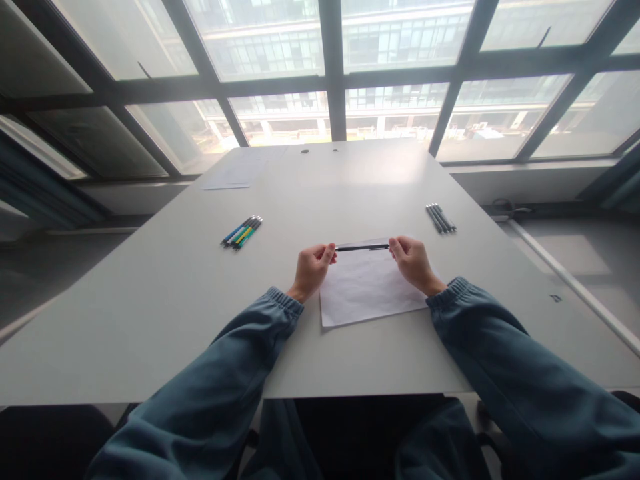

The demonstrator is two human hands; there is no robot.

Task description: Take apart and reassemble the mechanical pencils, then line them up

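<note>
A slim black pen is stretched level between my two hands, above the far part of a white paper sheet. My left hand pinches one end of it between thumb and fingers. At the other end, my right hand is closed on it the same way, with the clip side near its fingers. The pen's two tips are hidden inside the grips. The paper lies flat under the pen, and my right wrist covers part of its right edge.
Several coloured pens lie side by side to the left. Several dark grey pens form a row at the right. More paper rests at the far left of the white table. Windows stand behind the table.
</note>
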